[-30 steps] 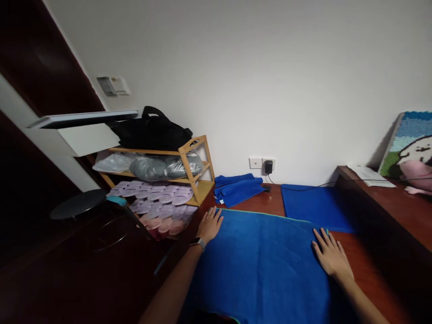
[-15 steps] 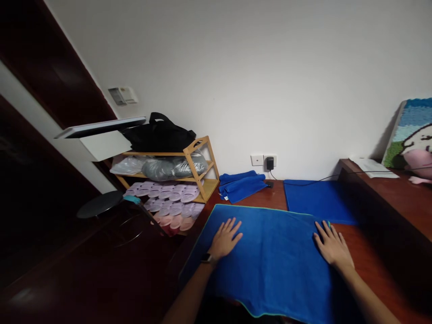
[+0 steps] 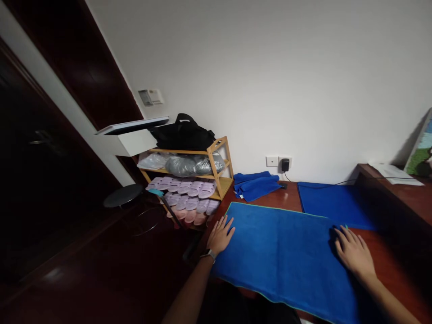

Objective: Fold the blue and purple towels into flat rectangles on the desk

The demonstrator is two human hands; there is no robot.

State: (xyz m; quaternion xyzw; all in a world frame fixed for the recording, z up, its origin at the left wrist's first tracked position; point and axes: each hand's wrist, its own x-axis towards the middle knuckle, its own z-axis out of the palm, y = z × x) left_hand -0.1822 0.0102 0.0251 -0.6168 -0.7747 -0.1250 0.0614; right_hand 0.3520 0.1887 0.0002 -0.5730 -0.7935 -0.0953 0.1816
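A blue towel [image 3: 270,252] with a green edge lies spread over the reddish-brown table in front of me. My left hand [image 3: 220,236], with a watch on its wrist, rests at the towel's left edge with fingers stretched out. At the opposite edge, my right hand [image 3: 355,252] is on or just over the towel's far right corner, its fingers apart and slightly bent. Behind the spread towel lies a crumpled pile of blue towels [image 3: 256,185]. To its right, another blue towel [image 3: 332,202] lies flat against the wall.
A wooden rack [image 3: 221,168] with purple and pink slippers [image 3: 185,186] stands left of the table, a black bag [image 3: 185,134] on top. A round stool [image 3: 123,195] stands beside it. A plugged-in black adapter [image 3: 285,165] trails a cable. Papers [image 3: 394,173] lie on the raised ledge at right.
The view has turned left. My left hand has slid outward to the towel's left edge, and my right hand has shifted outward at the right corner. The towel's near edge lies straighter.
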